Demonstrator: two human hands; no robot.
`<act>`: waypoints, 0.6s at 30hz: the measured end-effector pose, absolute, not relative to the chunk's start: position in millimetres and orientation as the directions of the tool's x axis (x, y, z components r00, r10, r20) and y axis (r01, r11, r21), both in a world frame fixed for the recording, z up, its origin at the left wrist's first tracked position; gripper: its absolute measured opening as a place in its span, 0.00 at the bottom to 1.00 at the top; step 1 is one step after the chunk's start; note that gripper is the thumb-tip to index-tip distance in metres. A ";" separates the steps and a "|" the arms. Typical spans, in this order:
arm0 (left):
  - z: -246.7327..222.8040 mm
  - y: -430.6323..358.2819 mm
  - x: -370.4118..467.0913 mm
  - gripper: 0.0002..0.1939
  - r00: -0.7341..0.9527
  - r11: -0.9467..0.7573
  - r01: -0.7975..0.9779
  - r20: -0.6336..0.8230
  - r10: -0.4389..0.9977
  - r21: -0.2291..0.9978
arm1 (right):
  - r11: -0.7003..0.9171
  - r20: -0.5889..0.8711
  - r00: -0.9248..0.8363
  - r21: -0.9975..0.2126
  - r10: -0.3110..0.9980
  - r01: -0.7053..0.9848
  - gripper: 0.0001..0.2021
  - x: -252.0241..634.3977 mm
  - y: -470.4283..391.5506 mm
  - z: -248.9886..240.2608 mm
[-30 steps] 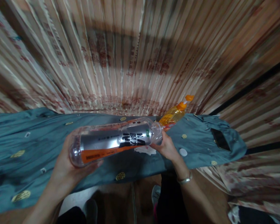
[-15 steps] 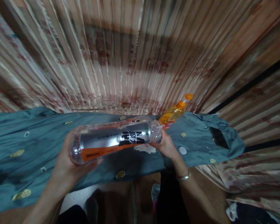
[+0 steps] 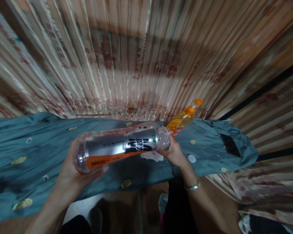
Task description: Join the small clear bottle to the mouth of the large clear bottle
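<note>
A large clear plastic bottle (image 3: 119,144) with a silver and orange label lies almost sideways in the air above the cloth, its neck to the right. My left hand (image 3: 74,169) is wrapped round its base end. At the neck end, my right hand (image 3: 173,151) grips the bottle, a silver bracelet on its wrist. Just past the neck stands a pump bottle (image 3: 182,120) of yellow liquid with an orange pump head. Beneath the held bottle a crumpled white tissue or wrapper (image 3: 152,156) is partly hidden.
The surface is covered by a green-blue cloth (image 3: 34,169) with yellow patterns. On its right side lie a white round disc (image 3: 191,158), perhaps a cap, and a black phone (image 3: 230,145). A pleated patterned curtain (image 3: 136,65) hangs behind and at the right.
Almost nothing differs; the whole view has shifted very slightly. Both hands keep the same hold on the bottle.
</note>
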State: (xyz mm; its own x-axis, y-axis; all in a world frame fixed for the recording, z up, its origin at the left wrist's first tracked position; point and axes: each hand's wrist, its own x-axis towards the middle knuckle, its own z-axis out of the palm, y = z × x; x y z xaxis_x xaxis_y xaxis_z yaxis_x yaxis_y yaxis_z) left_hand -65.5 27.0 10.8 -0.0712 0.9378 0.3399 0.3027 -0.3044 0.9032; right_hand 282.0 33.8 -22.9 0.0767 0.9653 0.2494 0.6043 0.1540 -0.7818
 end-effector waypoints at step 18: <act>27.6 18.7 -48.9 0.42 -0.085 -0.195 0.166 0.211 0.974 0.967 | 0.152 0.252 0.091 -0.793 0.963 0.590 0.38 286.6 30.3 -29.3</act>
